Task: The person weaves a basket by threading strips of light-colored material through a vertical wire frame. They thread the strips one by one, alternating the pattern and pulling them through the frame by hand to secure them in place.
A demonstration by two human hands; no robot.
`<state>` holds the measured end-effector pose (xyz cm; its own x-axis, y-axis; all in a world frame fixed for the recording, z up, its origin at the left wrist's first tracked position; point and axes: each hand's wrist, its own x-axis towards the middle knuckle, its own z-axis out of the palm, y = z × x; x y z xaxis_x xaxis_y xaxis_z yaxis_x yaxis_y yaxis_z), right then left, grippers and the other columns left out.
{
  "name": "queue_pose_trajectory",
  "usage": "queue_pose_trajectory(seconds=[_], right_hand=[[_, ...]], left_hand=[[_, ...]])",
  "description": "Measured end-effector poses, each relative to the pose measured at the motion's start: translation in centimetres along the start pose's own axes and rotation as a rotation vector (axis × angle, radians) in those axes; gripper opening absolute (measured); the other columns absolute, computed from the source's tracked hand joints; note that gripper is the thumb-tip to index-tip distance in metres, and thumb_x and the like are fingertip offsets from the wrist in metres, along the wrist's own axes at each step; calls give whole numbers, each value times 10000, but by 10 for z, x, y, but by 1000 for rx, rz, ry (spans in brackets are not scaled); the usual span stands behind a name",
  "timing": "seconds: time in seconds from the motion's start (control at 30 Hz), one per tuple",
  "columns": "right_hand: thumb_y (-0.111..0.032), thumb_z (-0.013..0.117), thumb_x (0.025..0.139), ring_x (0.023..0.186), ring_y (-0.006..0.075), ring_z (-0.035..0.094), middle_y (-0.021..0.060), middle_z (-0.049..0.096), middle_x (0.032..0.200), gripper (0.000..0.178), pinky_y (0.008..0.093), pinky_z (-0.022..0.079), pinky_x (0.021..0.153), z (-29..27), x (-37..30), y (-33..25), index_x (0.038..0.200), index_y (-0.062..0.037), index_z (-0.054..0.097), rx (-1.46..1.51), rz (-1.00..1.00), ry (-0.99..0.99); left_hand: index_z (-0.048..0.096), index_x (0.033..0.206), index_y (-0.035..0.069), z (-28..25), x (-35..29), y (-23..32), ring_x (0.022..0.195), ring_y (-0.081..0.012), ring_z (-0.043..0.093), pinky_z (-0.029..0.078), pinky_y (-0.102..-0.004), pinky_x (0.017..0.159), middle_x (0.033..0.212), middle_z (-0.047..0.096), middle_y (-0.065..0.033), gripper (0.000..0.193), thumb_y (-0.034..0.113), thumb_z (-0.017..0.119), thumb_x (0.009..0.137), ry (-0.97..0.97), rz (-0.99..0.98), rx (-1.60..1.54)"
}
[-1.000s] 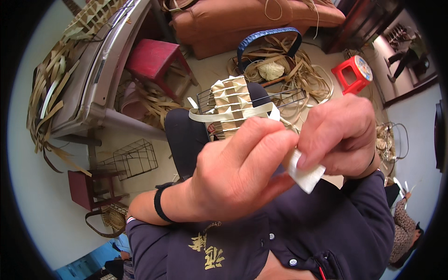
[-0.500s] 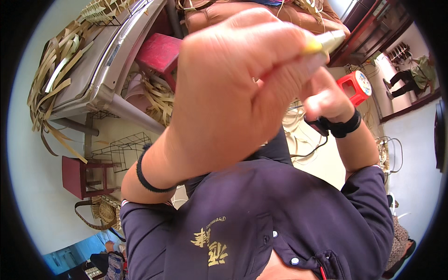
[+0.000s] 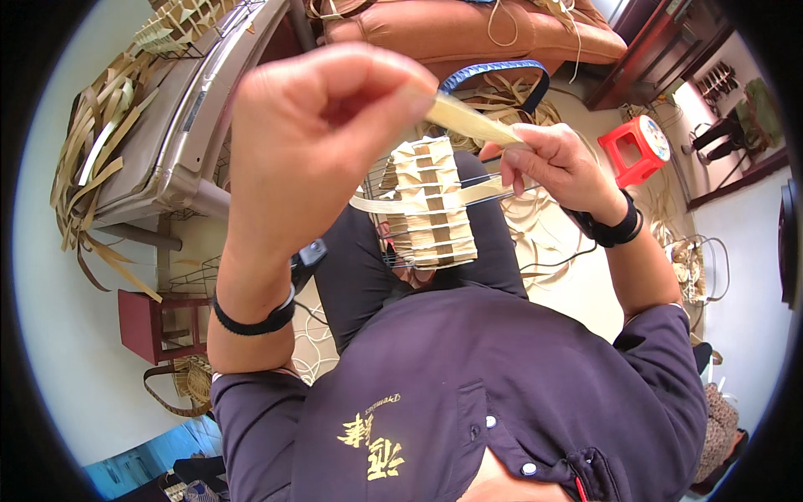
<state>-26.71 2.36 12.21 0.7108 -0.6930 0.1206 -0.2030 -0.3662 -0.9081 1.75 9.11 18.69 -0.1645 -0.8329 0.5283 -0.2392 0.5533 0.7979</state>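
Hands (image 3: 309, 142) (image 3: 565, 167) have drawn apart, both pinching a cream strip (image 3: 473, 124), seemingly straightening it above the wire-frame basket (image 3: 435, 230).

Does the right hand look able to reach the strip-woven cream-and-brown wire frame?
Probably yes: nothing visible blocks the right hand from the wire frame, though that hand holds a flat pale-yellow strip.

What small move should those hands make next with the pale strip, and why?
I'd probably bring the pale strip down toward the basket. The left hand and right hand already hold it stretched out between them, and the basket looks only partly covered.
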Motion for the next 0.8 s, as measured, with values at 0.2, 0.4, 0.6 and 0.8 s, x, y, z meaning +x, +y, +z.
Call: queue_pose_trajectory(seconds=[0.2,0.4,0.6,0.8], right_hand=[[54,546,849,785,269,714,126,708,859,259,366,551,710,-4,-21,47,1081,-8,643,-381,-113,-44],[-100,776,842,954,352,712,165,748,1018,368,436,561,855,15,-32,60,1203,-72,709,-315,3,-532],[-207,710,926,1051,357,674,177,725,1003,268,433,465,1097,52,-20,57,1126,-29,711,-284,-312,-615],[-277,727,920,1063,355,684,177,741,1052,343,432,535,974,30,-5,58,1161,-33,728,-445,-190,-664]], left_hand=[[773,897,43,28,-67,-67,780,-181,715,565,-286,685,886,724,-62,115,-15,815,806,-320,122,269],[733,857,28,10,-89,-43,744,-226,725,565,-318,634,858,717,-92,116,5,815,778,-290,8,134],[744,837,61,-39,-89,33,551,-159,684,532,-256,486,727,721,-75,114,-30,778,776,-293,73,111],[735,907,8,-21,-104,22,557,-182,691,544,-276,479,807,737,-81,100,63,667,859,-435,82,6]])
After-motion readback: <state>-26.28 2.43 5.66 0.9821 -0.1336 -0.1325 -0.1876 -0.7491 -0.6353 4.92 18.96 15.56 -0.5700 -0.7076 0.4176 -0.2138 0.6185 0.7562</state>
